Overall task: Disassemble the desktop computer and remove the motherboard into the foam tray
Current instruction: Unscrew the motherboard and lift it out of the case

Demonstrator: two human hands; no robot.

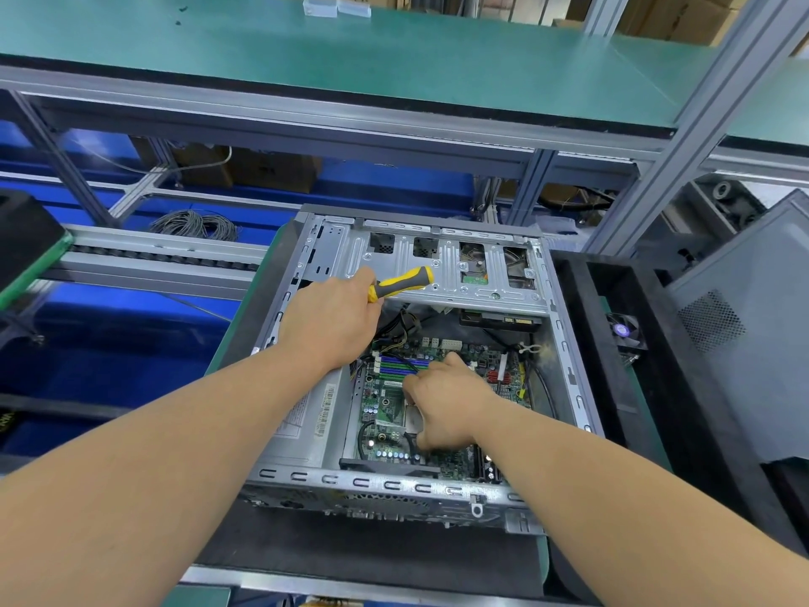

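Note:
An open grey desktop case (315, 256) lies on its side before me. The green motherboard (385, 414) sits on its floor, with blue and green memory slots (394, 365) at its upper left. My left hand (332, 322) grips a yellow and grey screwdriver (405, 281) over the case's upper left; its shaft is hidden under the hand. My right hand (446, 400) is down on the board's middle with fingers curled round something I cannot make out. A black foam tray (613, 365) stands to the right of the case.
The metal drive cage (446, 265) spans the case's far side. A grey case panel (744, 365) and a small fan (624, 330) lie at right. A conveyor rail (153, 251) and cable coil (192, 225) are at left. A green shelf (350, 59) hangs overhead.

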